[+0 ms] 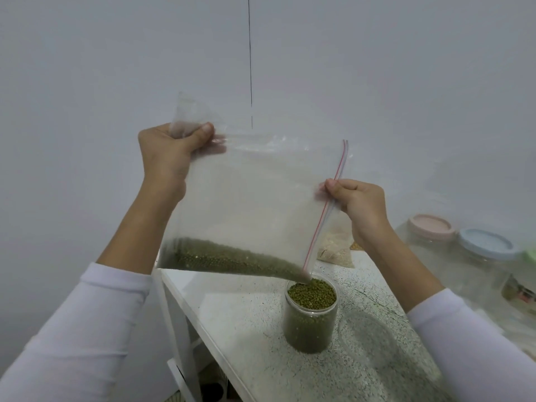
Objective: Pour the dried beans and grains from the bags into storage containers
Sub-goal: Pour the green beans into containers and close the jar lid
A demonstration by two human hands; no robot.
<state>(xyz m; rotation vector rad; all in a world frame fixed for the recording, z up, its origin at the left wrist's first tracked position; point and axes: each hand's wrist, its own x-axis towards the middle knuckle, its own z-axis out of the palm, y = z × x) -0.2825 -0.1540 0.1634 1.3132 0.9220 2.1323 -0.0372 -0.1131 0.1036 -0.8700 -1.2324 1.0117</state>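
A clear zip bag [255, 198] with a red seal strip hangs tilted above the table. My left hand [171, 152] grips its upper left corner. My right hand [356, 201] pinches the seal edge on the right. Green beans [226, 259] lie along the bag's lower edge and run out of its low right corner. Below that corner stands an open clear jar [310, 323], filled with green beans almost to the rim.
The jar stands on a speckled white table [249, 338] whose left edge drops off. A bag of pale grain [333, 245] lies at the back. Lidded jars, one pink-lidded [432, 227] and one blue-lidded [487, 245], stand at the right.
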